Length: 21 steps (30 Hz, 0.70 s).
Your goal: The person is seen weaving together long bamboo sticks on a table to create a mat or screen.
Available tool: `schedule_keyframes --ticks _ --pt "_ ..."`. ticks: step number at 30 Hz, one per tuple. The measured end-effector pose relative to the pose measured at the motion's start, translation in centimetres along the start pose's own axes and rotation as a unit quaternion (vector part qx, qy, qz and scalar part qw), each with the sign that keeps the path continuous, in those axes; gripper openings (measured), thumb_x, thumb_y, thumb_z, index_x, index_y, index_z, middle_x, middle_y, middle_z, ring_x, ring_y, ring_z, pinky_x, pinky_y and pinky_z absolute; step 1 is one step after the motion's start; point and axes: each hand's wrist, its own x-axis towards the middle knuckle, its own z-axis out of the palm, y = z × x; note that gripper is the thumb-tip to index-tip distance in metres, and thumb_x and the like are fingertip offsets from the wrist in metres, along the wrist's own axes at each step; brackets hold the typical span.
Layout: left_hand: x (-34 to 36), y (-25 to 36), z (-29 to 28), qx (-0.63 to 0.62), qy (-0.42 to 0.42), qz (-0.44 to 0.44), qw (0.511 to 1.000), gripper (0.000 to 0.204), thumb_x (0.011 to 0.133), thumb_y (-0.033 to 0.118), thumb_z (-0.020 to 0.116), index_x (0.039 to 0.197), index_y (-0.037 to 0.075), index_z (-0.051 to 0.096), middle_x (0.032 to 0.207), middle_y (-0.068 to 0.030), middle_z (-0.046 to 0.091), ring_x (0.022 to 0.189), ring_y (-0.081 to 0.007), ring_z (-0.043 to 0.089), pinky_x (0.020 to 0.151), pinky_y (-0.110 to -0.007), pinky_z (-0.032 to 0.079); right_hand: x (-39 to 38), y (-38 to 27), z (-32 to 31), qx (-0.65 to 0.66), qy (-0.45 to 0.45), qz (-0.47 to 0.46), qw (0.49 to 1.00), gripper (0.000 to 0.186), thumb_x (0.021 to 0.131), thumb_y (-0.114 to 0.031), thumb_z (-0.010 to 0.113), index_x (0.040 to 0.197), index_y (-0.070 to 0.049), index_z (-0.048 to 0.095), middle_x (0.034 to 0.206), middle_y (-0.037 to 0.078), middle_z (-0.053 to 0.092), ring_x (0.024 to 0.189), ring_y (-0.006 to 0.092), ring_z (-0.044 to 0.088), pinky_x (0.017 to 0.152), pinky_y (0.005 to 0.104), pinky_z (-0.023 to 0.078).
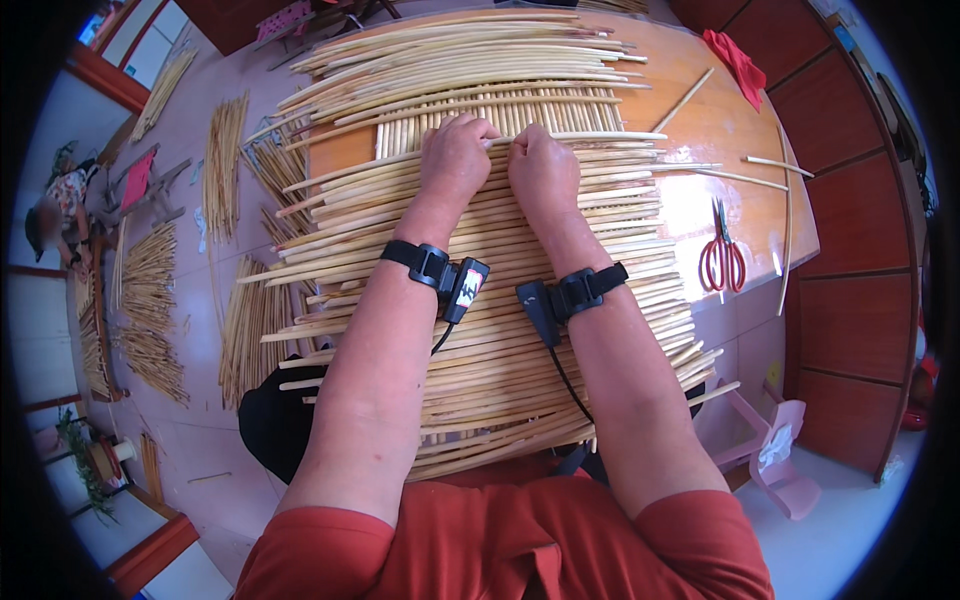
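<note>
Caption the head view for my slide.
Left hand and right hand gripping a pale stick beside rows of sticks, red-handled scissors on the table.

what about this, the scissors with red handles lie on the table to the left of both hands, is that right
Wrong side: the head view shows the scissors with red handles on the table to the right of both left hand and right hand.

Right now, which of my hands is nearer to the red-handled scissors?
Your right. The right hand is over the sticks, left of the scissors and farther from your body than they are; the left hand is on its far side, farther left.
</note>
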Motion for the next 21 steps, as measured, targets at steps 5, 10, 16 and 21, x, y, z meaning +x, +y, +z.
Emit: schedule_keyframes --ticks 5,10,16,21 --pt "-0.3 -0.1 -0.2 -0.005 0.026 0.018 0.999 0.008 0.08 0.007 0.067 0.087 0.009 0.07 0.089 -0.0073 0.065 0.091 -0.0288 0.06 0.082 -0.04 0.048 0.8 0.2 -1.1 0.009 -0.043 0.024 0.999 0.013 0.089 -0.023 0.058 0.088 -0.01 0.061 0.079 0.018 0.068 0.077 0.0391 0.066 0.069 0.0502 0.051" --pt "-0.5 -0.4 0.1 -0.001 0.067 0.042 0.997 0.008 0.078 0.005 0.066 0.083 0.011 0.068 0.086 -0.0052 0.063 0.091 -0.028 0.059 0.08 -0.041 0.046 1.9 -0.6 -1.8 -0.155 0.022 -0.163 0.974 0.018 0.087 -0.023 0.056 0.081 -0.011 0.068 0.085 0.01 0.071 0.089 0.0293 0.068 0.088 0.0468 0.043" --pt "-0.5 -0.3 0.6 0.015 0.092 0.041 0.995 0.013 0.075 0.002 0.062 0.081 0.013 0.065 0.085 -0.0036 0.061 0.092 -0.0268 0.057 0.08 -0.042 0.044 5.8 -1.1 -1.8 -0.05 -0.218 -0.018 0.975 0.016 0.082 -0.018 0.057 0.085 -0.011 0.072 0.091 0.015 0.07 0.09 0.0331 0.067 0.083 0.0436 0.05" --pt "-0.5 -0.7 0.6 0.013 0.1 0.04 0.994 0.013 0.075 0.001 0.061 0.08 0.012 0.065 0.084 -0.0045 0.06 0.092 -0.0274 0.057 0.08 -0.042 0.043 7.0 -0.9 -1.6 -0.054 -0.247 -0.083 0.964 0.019 0.082 -0.018 0.055 0.084 -0.011 0.073 0.089 0.017 0.069 0.089 0.0348 0.066 0.082 0.0422 0.052"
